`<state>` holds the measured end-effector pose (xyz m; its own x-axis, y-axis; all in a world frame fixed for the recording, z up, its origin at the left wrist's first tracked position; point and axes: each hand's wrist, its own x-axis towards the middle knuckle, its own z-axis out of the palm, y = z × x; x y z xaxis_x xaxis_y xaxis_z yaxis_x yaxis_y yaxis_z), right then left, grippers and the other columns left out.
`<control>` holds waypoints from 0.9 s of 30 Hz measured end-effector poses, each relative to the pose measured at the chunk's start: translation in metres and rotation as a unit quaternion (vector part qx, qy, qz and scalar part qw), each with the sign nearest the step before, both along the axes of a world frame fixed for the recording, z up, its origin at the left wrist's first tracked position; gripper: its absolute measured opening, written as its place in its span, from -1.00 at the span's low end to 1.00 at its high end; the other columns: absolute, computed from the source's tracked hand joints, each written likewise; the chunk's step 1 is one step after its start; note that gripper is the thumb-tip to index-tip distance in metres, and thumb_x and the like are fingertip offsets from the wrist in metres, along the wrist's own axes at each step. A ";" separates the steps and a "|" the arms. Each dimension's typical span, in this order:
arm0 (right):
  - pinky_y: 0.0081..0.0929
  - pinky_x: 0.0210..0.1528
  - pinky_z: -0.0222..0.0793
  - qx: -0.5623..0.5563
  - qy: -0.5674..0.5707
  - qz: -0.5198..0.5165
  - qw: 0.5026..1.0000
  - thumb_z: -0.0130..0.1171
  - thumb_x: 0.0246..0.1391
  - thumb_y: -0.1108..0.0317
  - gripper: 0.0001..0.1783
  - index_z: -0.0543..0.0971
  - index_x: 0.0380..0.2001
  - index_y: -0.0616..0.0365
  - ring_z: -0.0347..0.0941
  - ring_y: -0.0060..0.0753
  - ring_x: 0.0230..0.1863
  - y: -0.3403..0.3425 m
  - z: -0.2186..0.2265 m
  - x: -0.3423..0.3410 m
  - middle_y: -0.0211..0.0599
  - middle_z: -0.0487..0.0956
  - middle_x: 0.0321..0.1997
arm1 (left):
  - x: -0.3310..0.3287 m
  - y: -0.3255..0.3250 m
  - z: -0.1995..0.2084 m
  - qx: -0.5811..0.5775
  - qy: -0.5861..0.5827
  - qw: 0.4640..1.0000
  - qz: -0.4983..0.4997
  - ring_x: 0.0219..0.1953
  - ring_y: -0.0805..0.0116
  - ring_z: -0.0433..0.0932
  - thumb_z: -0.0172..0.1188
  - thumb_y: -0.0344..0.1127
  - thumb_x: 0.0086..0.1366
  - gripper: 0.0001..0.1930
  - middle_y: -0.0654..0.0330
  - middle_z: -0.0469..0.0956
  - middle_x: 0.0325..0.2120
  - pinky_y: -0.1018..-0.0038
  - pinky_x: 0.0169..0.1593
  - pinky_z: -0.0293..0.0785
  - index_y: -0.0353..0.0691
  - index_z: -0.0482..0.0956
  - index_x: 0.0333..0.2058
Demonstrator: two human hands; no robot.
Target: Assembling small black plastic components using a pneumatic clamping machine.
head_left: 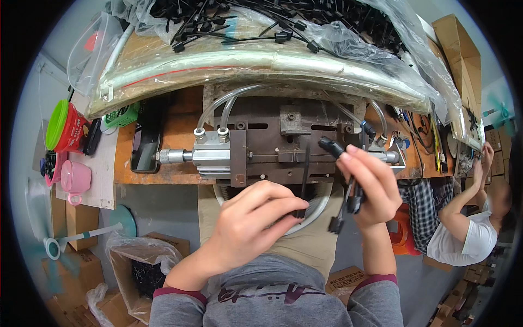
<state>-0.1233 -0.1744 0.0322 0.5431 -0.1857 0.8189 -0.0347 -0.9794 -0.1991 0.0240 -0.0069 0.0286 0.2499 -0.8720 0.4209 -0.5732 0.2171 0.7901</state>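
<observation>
While short black cables with plastic plugs (336, 224) dangle in the right hand's (376, 188) grip, the left hand (253, 220) pinches another thin black cable (306, 170) before a brown metal fixture (238, 158) on the orange wooden counter (124, 163); beyond lie similar cables (376, 28) heaped in clear plastic (418, 52).

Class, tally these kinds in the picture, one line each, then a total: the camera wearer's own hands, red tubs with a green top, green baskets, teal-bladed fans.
Own hands: 2 (left hand, right hand)
Red tub: 1
Green basket: 1
Fans: 2 (lower-left fan, right-edge fan)
Total: 6
</observation>
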 end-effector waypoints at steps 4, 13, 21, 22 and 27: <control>-0.51 -0.30 0.53 0.080 -0.028 -0.029 0.996 0.39 -0.21 0.64 -0.69 0.66 -0.28 0.27 0.60 -0.30 -0.29 0.003 -0.001 -0.001 -0.10 0.63 -0.22 | -0.009 -0.009 -0.013 -0.032 -0.123 0.989 0.073 -0.25 0.25 0.60 0.38 -0.55 -0.12 -0.70 0.07 0.58 -0.09 0.42 -0.23 0.57 -0.29 0.64 -0.31; -0.53 -0.33 0.60 0.366 -0.058 0.017 0.929 0.30 -0.10 0.69 -0.76 0.64 -0.27 0.33 0.61 -0.34 -0.35 0.019 0.000 -0.012 -0.08 0.58 -0.22 | -0.010 -0.023 -0.020 0.036 -0.271 0.958 0.085 -0.47 0.33 0.59 0.35 -0.45 -0.07 -0.76 0.08 0.57 -0.02 0.49 -0.35 0.52 -0.28 0.63 -0.33; -0.52 -0.48 0.45 0.564 -0.062 0.085 0.819 0.25 0.02 0.55 -0.82 0.57 -0.28 0.40 0.52 -0.34 -0.54 0.024 0.000 -0.027 -0.02 0.54 -0.23 | -0.009 -0.021 -0.020 0.058 -0.262 0.960 0.083 -0.51 0.37 0.57 0.39 -0.41 -0.07 -0.70 0.10 0.58 -0.03 0.53 -0.41 0.49 -0.26 0.63 -0.28; -0.51 -0.49 0.46 0.584 -0.069 0.085 0.805 0.24 0.01 0.56 -0.83 0.57 -0.29 0.41 0.52 -0.32 -0.55 0.025 -0.001 -0.027 -0.02 0.54 -0.25 | -0.008 -0.021 -0.017 0.062 -0.239 0.966 0.077 -0.49 0.37 0.58 0.41 -0.41 -0.07 -0.66 0.09 0.58 -0.04 0.53 -0.40 0.50 -0.26 0.63 -0.24; -0.55 -0.42 0.54 0.678 -0.052 0.135 0.721 0.23 -0.03 0.67 -0.86 0.62 -0.33 0.42 0.59 -0.33 -0.46 0.031 0.001 -0.026 -0.02 0.57 -0.25 | -0.013 -0.018 0.004 -0.046 -0.002 0.997 0.059 -0.39 0.32 0.63 0.48 -0.45 -0.11 -0.50 0.05 0.61 -0.11 0.52 -0.35 0.56 -0.28 0.60 -0.10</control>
